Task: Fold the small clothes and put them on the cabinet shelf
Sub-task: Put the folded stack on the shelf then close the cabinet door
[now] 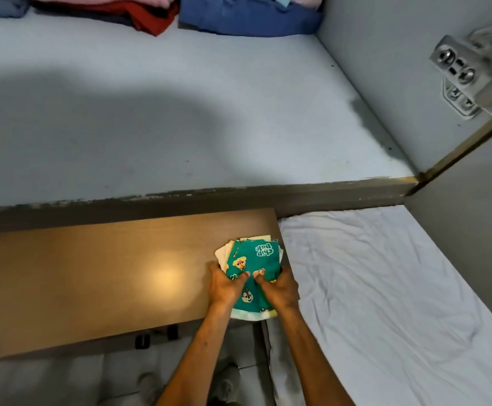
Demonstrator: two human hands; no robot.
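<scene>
A small stack of folded clothes (256,256) rests at the right end of a brown wooden table (92,282). The top piece is green with cartoon chipmunk prints; pale yellow and white pieces show underneath. My left hand (224,285) grips the stack's left side, thumb pressed on the green cloth. Gripping the right side the same way is my right hand (277,288). The pale blue cabinet shelf (180,118) spreads out just beyond the table, above its dark front edge.
Folded red, pink and blue clothes (238,19) lie at the back of the shelf. The cabinet's grey side wall carries a metal hinge (467,74) at the right. A bed with a white sheet (370,288) sits right of the table.
</scene>
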